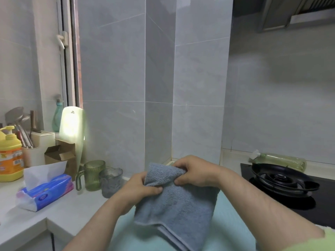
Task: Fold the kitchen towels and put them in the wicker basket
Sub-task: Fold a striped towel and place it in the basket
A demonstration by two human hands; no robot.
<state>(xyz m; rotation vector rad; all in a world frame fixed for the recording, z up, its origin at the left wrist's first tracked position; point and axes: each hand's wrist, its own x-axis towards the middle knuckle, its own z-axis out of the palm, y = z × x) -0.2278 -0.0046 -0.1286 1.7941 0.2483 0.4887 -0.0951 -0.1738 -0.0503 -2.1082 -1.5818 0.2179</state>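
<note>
Grey-tiled kitchen corner, pale countertop (59,212). Blue towel (177,207): held above the counter, pinched at its top edge between both hands. Left hand (143,187): closed on towel. Right hand (195,173): closed on towel. Left of left hand: two glass mugs (101,176), tissue pack (47,192). Right of right hand: gas burner (282,179).

The towel (174,201) is blue-grey, the soap bottle (10,154) is yellow with an orange label, one ribbed cup (94,175) is green, and the stove (282,180) is black.

Soft window daylight, slight blur
</note>
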